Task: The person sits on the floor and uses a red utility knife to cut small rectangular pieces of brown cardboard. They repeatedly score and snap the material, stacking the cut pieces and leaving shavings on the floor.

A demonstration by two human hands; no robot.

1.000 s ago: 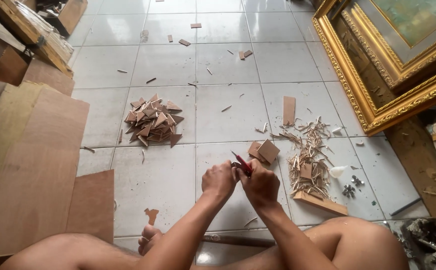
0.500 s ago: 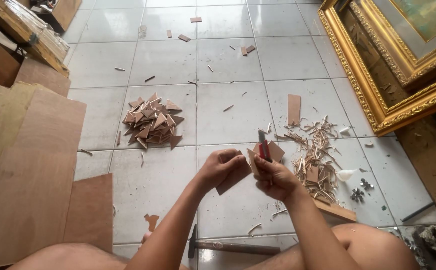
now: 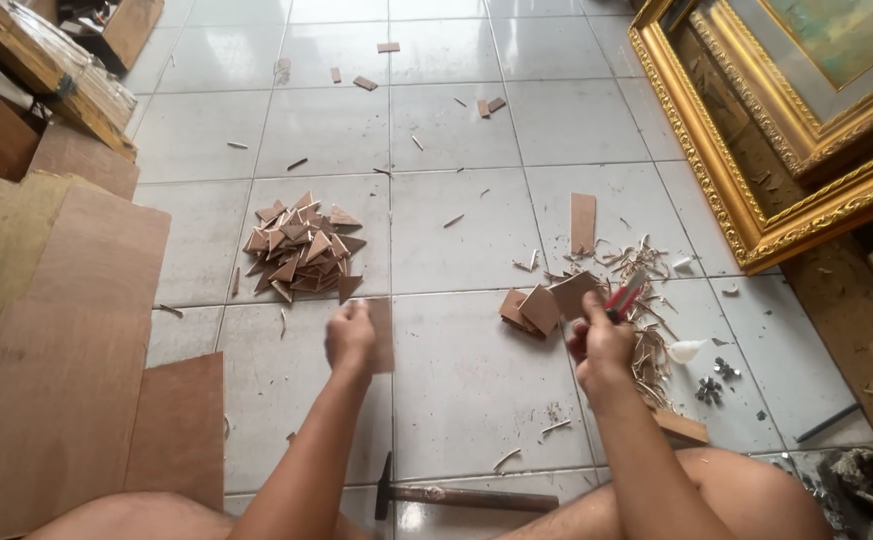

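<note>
Fingers (image 3: 348, 322) round wood piece (image 3: 380, 335) — cutter (image 3: 621, 297) apart

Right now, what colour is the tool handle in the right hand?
Red, on the tool in the right hand; head view.

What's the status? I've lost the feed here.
Left hand grips a thin wooden piece. Right hand holds a red-handled cutter. Hammer lies between the knees.

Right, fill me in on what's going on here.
A person sits on a tiled floor. The left hand holds a flat brown wood piece; the right hand grips a red-handled cutter. A pile of wooden triangles lies ahead, offcuts sit to the right, and a hammer rests between the legs.
</note>
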